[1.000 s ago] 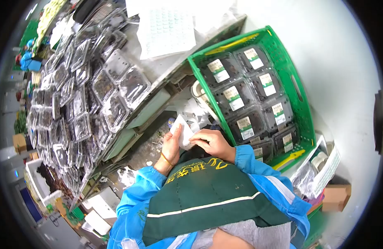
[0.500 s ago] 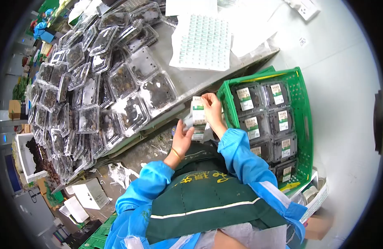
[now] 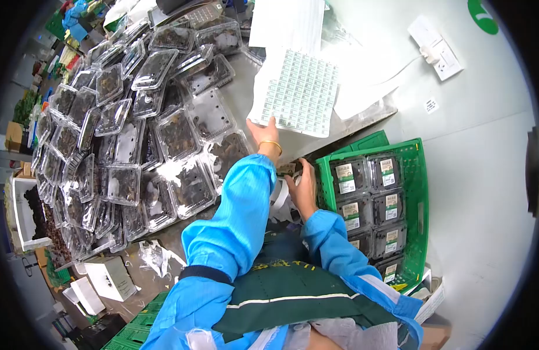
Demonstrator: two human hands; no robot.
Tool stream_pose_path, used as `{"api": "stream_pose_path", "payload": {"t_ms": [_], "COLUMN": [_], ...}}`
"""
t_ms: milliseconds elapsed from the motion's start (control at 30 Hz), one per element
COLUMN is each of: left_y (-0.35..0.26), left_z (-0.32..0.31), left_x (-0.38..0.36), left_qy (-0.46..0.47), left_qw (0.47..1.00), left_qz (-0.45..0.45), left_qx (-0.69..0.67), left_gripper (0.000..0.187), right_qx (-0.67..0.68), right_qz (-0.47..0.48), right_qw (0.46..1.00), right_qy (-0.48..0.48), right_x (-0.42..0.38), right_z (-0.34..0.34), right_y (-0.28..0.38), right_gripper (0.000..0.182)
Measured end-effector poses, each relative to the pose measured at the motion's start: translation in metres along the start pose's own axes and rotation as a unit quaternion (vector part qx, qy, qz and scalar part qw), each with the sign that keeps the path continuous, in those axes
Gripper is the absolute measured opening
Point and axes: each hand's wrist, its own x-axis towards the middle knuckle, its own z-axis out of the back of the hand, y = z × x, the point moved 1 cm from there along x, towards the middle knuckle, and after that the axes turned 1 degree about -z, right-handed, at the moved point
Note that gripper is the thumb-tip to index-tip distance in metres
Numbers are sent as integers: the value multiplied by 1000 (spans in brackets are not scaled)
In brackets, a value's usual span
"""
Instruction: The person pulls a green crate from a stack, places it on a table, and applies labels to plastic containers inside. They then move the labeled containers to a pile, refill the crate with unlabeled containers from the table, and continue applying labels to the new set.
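Observation:
My left hand [image 3: 264,135] reaches over the table edge to the near left corner of a sheet of small green-and-white stickers [image 3: 301,87]. Its thumb lies on the sheet and its fingers close at the edge. Lower and to the right, my right hand [image 3: 304,189] grips a strip of printed labels [image 3: 287,170], whose pale backing hangs down in front of my apron. The strip is partly hidden by my fingers and left sleeve. Beside my right hand stands a green crate [image 3: 422,216] with labelled clear plastic boxes [image 3: 346,178] in rows.
A large heap of clear lidded boxes [image 3: 182,137] with dark contents covers the table's left side. White paper [image 3: 287,23] lies behind the sticker sheet. A wall socket with a plug [image 3: 435,52] is at the right. White foam boxes [image 3: 109,277] stand on the floor.
My left hand has left the label strip and moved up to the sticker sheet. My right hand, still with the strip, has lowered. The view has shifted somewhat.

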Motion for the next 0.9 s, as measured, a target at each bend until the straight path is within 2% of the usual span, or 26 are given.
{"api": "stream_pose_path", "payload": {"t_ms": [33, 100, 133, 167, 233, 267, 300, 367, 433, 500, 567, 633, 700, 800, 900], "left_y": [-7, -21, -28, -34, -42, -49, -64, -114, -171, -231, -269, -291, -303, -306, -287], "left_z": [-3, -4, -8, -9, -12, -15, -12, -2, 20, 50, 78, 104, 122, 135, 147], "left_x": [2, 10, 12, 15, 28, 30, 28, 18, -3, -31, -47, -53, -53, -65, -70], "left_qy": [0, 17, -12, -11, 91, 93, 94, 239, 317, 400, 462, 491, 479, 447, 412], "left_qw": [1000, 993, 994, 994, 994, 996, 996, 967, 941, 912, 885, 871, 877, 891, 909], "left_qz": [0, 60, 44, 45, 52, -5, -6, -88, -116, -84, -47, -31, -6, -81, -46], "left_qx": [-4, 98, 100, 99, -13, -4, -5, -5, 40, 39, 24, 9, -36, -20, -34], "left_gripper": [84, 78, 58, 58, 40, 30, 30, 26, 26, 26, 26, 26, 35, 52, 42], "right_qx": [-31, -50, -32, -13, 27, 85, 143, 165, 209, 188, 239, 288, 407, 436, 456], "right_qz": [32, 48, 38, 27, 30, 2, -25, 3, 76, 122, 118, 116, 92, 111, 122], "right_qw": [999, 998, 999, 999, 999, 996, 988, 986, 974, 970, 961, 949, 901, 888, 880], "right_qy": [5, -1, 14, 30, 28, 37, 47, 20, -51, -97, -74, -45, 118, 92, 54], "right_x": [1, 9, 13, 16, 29, 40, 53, 83, 121, 159, 188, 189, 181, 152, 129], "right_z": [5, 11, 16, 21, 35, 44, 53, 78, 98, 119, 122, 122, 117, 116, 128], "right_y": [7, 14, 16, 19, 32, 37, 42, 51, 48, 52, 54, 59, 72, 99, 113], "right_gripper": [60, 58, 57, 57, 51, 50, 49, 47, 50, 56, 59, 61, 65, 67, 59]}}
